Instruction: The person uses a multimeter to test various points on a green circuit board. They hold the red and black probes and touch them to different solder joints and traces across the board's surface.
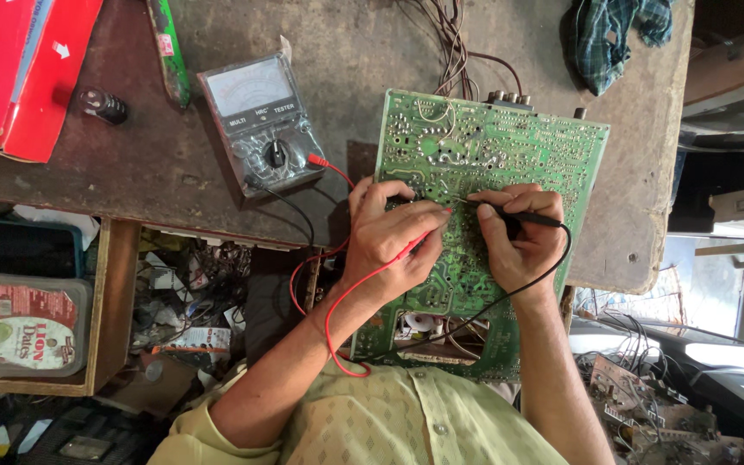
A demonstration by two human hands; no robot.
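A large green circuit board [510, 146] lies solder side up on a worn workbench [355, 52], its near end overhanging the bench edge. My left hand [387, 234] grips a red test probe [419, 241] with its tip on the board. My right hand [518, 237] pinches a black test probe [523, 220], its tip touching the board close to the red one. Red and black leads [329, 327] run from the probes to a grey analog multimeter [262, 120] standing to the left of the board.
A red cardboard box [32, 69] and a small dark bottle [103, 105] sit at the bench's left. A checked cloth [617, 34] lies at the back right. Brown wires [454, 43] leave the board's far edge. Below left is a cluttered drawer [114, 301] and a lidded plastic tub [23, 325].
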